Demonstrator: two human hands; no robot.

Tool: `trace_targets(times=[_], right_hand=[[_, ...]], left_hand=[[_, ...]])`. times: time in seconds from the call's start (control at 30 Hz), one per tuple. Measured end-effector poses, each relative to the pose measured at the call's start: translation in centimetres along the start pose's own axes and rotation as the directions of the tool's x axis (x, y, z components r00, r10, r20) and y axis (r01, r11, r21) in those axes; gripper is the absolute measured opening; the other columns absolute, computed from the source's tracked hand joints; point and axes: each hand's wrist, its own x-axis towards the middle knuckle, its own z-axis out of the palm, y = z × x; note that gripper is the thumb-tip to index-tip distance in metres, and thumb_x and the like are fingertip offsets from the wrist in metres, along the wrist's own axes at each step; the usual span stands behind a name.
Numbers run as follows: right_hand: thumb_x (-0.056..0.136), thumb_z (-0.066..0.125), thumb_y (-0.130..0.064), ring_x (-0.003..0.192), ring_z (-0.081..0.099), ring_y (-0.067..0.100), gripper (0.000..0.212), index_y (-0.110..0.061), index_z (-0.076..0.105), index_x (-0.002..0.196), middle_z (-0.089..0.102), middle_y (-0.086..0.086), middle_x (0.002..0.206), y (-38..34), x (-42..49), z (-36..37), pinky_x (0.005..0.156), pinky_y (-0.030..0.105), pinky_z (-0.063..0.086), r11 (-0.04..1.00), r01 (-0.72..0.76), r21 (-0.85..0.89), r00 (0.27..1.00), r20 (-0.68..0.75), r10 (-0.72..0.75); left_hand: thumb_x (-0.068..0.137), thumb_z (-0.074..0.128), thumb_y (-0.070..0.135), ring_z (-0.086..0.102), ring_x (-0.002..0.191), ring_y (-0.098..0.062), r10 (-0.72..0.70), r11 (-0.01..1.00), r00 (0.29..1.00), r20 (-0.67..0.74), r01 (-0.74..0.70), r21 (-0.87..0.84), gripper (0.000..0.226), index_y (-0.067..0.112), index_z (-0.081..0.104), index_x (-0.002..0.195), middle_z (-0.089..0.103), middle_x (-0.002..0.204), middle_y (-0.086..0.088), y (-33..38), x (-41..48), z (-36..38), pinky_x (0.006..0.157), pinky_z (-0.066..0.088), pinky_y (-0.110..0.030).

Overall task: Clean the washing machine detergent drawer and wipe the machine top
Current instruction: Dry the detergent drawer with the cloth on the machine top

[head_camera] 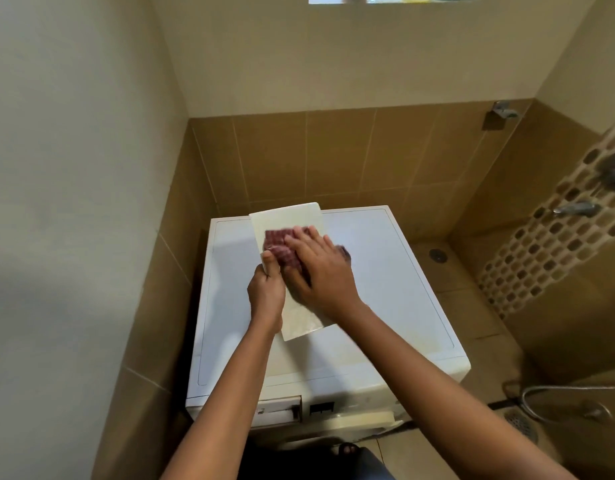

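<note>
A long off-white detergent drawer [292,218] lies flat on the white washing machine top [385,289], reaching from the back edge towards the middle. My left hand [266,292] grips the drawer's left edge. My right hand [320,271] presses a dark red checked cloth [282,245] onto the drawer's surface, fingers spread over it. The cloth is partly hidden under that hand. On the machine's front at the upper left, the drawer slot [282,408] shows as a pale recess.
The machine stands in a corner between a plain wall on the left and brown tiled walls behind. To the right are wall taps [576,207], a floor drain [519,426], a shower hose [555,389] and a tiled floor. My foot [347,448] shows below the machine front.
</note>
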Motion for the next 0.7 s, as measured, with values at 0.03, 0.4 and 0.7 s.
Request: trace_targets(times=[0.03, 0.4, 0.7], right_hand=[[0.096, 0.043, -0.041, 0.143, 0.027, 0.018, 0.048, -0.025, 0.045, 0.141, 0.040, -0.003, 0.150, -0.3, -1.5, 0.2, 0.116, 0.039, 0.024, 1.000, 0.026, -0.015, 1.000, -0.001, -0.026], [0.096, 0.043, -0.041, 0.143, 0.027, 0.026, 0.048, -0.020, 0.047, 0.139, 0.040, 0.003, 0.149, -1.4, 3.1, 0.3, 0.116, 0.040, 0.020, 0.998, -0.052, -0.034, 0.999, -0.012, 0.052], [0.089, 0.043, -0.030, 0.135, 0.042, 0.023, 0.039, -0.014, 0.062, 0.118, 0.062, 0.002, 0.128, -1.5, -1.9, 0.7, 0.112, 0.035, 0.030, 0.996, 0.069, -0.058, 0.998, 0.002, -0.069]], left_hand=[[0.096, 0.018, 0.062, 0.054, 0.108, -0.025, -0.017, 1.000, 1.000, -0.005, 0.017, -0.024, 0.065, 0.019, 0.054, 0.128, 0.058, 0.129, -0.010, 0.1, 0.1, -0.2, 0.094, 0.046, -0.039], [0.100, 0.017, 0.056, 0.058, 0.098, -0.023, -0.018, 0.999, 0.999, 0.038, 0.016, 0.031, 0.053, 0.021, 0.057, 0.109, 0.060, 0.122, -0.011, 0.8, -0.3, 0.5, 0.081, 0.045, -0.032], [0.097, 0.023, 0.062, 0.061, 0.106, -0.023, -0.199, 0.957, 0.975, 0.099, 0.215, -0.196, 0.064, 0.019, 0.067, 0.115, 0.067, 0.115, -0.007, 0.1, 1.2, 0.5, 0.094, 0.051, -0.036]])
